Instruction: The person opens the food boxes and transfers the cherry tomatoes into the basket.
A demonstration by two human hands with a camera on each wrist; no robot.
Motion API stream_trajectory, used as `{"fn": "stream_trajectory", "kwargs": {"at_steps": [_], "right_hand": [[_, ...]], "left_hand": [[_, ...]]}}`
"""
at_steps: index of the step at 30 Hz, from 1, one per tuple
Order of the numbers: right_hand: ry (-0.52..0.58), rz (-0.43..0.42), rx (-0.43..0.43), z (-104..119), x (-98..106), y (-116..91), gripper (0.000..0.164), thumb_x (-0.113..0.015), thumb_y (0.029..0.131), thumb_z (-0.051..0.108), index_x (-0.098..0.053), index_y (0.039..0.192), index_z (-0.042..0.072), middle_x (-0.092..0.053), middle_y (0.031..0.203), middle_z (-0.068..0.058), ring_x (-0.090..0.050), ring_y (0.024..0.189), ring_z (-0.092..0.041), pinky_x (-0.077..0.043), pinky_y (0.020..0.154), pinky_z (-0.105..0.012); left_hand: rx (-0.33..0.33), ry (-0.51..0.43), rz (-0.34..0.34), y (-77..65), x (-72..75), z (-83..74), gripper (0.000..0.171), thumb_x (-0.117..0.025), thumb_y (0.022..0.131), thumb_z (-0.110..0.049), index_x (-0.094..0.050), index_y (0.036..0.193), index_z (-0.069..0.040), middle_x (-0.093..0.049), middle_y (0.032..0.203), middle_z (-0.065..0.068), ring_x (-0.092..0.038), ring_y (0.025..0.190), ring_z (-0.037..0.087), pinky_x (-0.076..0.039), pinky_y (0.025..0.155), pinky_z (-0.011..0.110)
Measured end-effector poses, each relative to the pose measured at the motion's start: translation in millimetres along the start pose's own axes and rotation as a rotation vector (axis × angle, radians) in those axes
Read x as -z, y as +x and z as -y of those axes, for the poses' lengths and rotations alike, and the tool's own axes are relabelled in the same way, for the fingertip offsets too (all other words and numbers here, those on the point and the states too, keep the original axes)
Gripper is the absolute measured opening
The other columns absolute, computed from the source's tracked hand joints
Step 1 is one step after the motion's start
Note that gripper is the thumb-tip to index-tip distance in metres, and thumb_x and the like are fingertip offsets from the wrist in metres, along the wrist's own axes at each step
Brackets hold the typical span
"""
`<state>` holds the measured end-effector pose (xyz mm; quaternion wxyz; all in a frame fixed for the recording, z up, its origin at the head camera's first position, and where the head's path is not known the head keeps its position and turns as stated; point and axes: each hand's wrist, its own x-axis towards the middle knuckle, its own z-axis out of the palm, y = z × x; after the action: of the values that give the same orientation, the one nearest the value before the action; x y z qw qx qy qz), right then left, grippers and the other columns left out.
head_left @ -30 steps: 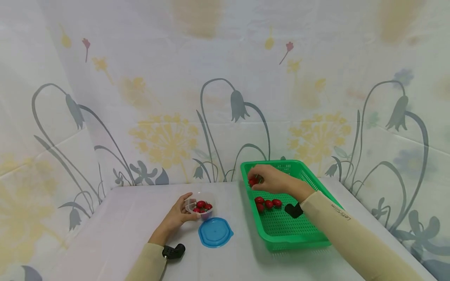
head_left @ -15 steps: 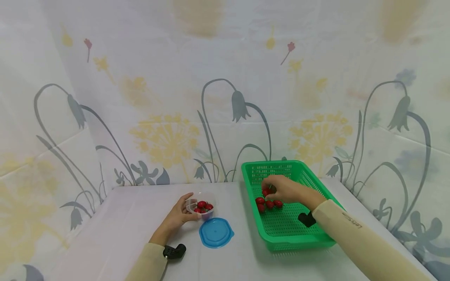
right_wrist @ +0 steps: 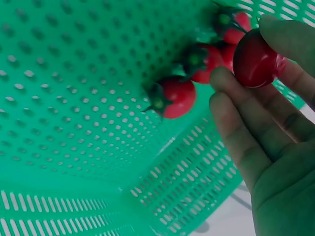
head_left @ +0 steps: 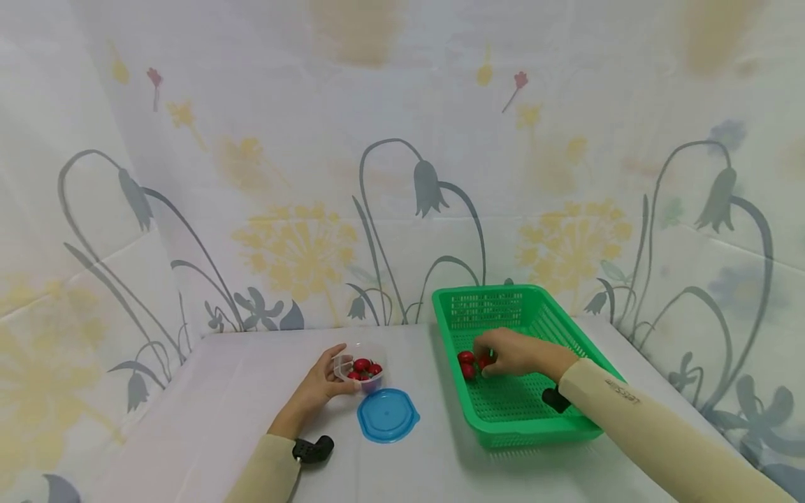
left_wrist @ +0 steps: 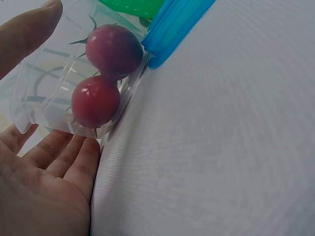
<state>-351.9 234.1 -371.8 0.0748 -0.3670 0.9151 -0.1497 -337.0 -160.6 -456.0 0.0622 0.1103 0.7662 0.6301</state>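
My left hand [head_left: 317, 384] holds a small clear plastic container [head_left: 375, 351] from its left side, thumb at the near rim and fingers around the far side. Several red cherry tomatoes [left_wrist: 96, 101] with green stems lie in it. Inside the green basket [head_left: 534, 431], my right hand [head_left: 512, 351] pinches one cherry tomato [right_wrist: 253, 59] between thumb and fingers, as the right wrist view shows. Several other cherry tomatoes [right_wrist: 178, 96] lie on the basket floor just beyond the fingertips; in the head view the hand partly covers this group.
A blue lid [head_left: 388, 416] lies flat on the white tablecloth [head_left: 207, 412], in front of the container and left of the basket. Behind the table hangs a flower-print curtain [head_left: 302, 140]. The basket's perforated walls rise around my right hand.
My right hand has moved from the basket's left back side, rightward and nearer, down to the tomato group, with a tomato in its fingers. The left hand and container have stayed put.
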Motion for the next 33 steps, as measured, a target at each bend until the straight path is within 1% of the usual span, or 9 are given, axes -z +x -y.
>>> {"fn": "stream_trajectory", "kwargs": {"at_steps": [3,8,14,17,26,29,33], "right_hand": [[-0.021,0.024,-0.014,-0.5,-2.2,-0.9,0.013,-0.073,0.083,0.011,-0.065,0.093,0.013,-0.06,0.086,0.008,-0.052,0.077,-0.009,-0.047,0.068,-0.03],[-0.029,0.045,-0.036,-0.9,-3.4,0.8,0.014,-0.074,0.083,0.014,-0.065,0.093,0.014,-0.058,0.084,0.009,-0.051,0.077,-0.01,-0.047,0.068,-0.031],[-0.022,0.077,-0.059,-2.0,-5.6,2.6,0.015,-0.074,0.083,0.015,-0.064,0.094,0.014,-0.058,0.086,0.008,-0.052,0.079,-0.01,-0.047,0.07,-0.032],[-0.03,0.089,-0.065,-2.6,-6.7,3.2,0.015,-0.074,0.083,0.015,-0.063,0.092,0.015,-0.057,0.084,0.008,-0.051,0.078,-0.01,-0.047,0.069,-0.031],[-0.056,0.092,-0.069,-5.0,-8.7,4.6,0.015,-0.075,0.082,0.016,-0.062,0.09,0.016,-0.055,0.08,0.011,-0.051,0.075,-0.01,-0.046,0.068,-0.029],[-0.06,0.091,-0.072,-4.9,-8.7,5.1,0.015,-0.075,0.082,0.016,-0.063,0.089,0.016,-0.055,0.08,0.011,-0.051,0.074,-0.009,-0.046,0.067,-0.028],[-0.059,0.088,-0.069,-4.3,-9.2,4.5,0.014,-0.074,0.082,0.015,-0.06,0.083,0.016,-0.053,0.075,0.009,-0.047,0.069,-0.009,-0.043,0.061,-0.027]], "left_hand": [[-0.007,-0.006,0.009,0.3,-0.9,-0.5,0.088,-0.077,0.08,-0.008,-0.024,0.15,-0.01,-0.039,0.146,0.021,-0.04,0.132,0.038,-0.037,0.104,0.048],[0.0,-0.002,0.009,0.3,0.0,-1.1,0.089,-0.078,0.079,-0.012,-0.025,0.15,-0.011,-0.039,0.147,0.019,-0.037,0.134,0.038,-0.035,0.105,0.048],[0.007,-0.001,0.009,0.4,0.1,-0.1,0.089,-0.078,0.079,-0.012,-0.024,0.15,-0.011,-0.039,0.146,0.019,-0.039,0.133,0.038,-0.037,0.104,0.047],[0.006,0.002,0.012,0.2,-0.3,-0.8,0.089,-0.078,0.079,-0.011,-0.024,0.15,-0.011,-0.039,0.147,0.019,-0.04,0.132,0.037,-0.038,0.103,0.046],[-0.005,-0.02,0.018,-0.2,-0.6,-2.0,0.089,-0.078,0.079,-0.008,-0.023,0.15,-0.009,-0.039,0.146,0.021,-0.041,0.132,0.037,-0.04,0.102,0.045],[-0.006,-0.009,0.012,-0.1,-0.4,-1.6,0.089,-0.078,0.079,-0.009,-0.024,0.15,-0.009,-0.039,0.146,0.021,-0.041,0.131,0.037,-0.04,0.102,0.045],[0.0,-0.007,0.008,-0.4,-0.6,-1.9,0.089,-0.078,0.079,-0.009,-0.024,0.15,-0.009,-0.04,0.146,0.02,-0.042,0.131,0.037,-0.04,0.102,0.045]]}}
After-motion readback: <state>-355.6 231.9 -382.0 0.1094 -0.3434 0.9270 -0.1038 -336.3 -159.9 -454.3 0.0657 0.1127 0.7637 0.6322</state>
